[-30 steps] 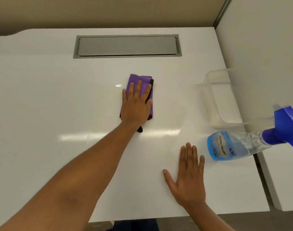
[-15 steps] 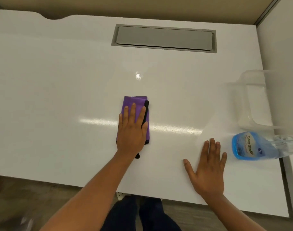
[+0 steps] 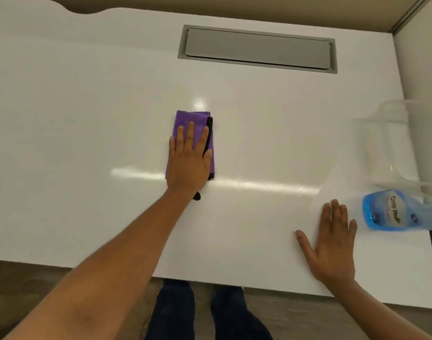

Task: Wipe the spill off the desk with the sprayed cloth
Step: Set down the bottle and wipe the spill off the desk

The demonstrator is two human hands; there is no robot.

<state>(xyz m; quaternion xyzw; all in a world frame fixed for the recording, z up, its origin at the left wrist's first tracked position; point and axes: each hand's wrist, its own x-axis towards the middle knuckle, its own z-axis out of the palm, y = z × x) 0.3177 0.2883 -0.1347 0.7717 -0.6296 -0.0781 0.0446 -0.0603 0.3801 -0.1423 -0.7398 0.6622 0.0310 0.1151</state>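
Your left hand [image 3: 188, 160] presses the folded cloth [image 3: 191, 133] flat to the bench [image 3: 87, 133].
Fingers spread and palm down, it clamps nothing; the flat press likely loads the whole pad for wiping. Your right hand [image 3: 332, 244] lies open, well apart, likely as a brace. A faint glint [image 3: 200, 103] beyond the cloth's far edge may be the spill. The spray bottle [image 3: 391, 211] lies beside your right fingertips.
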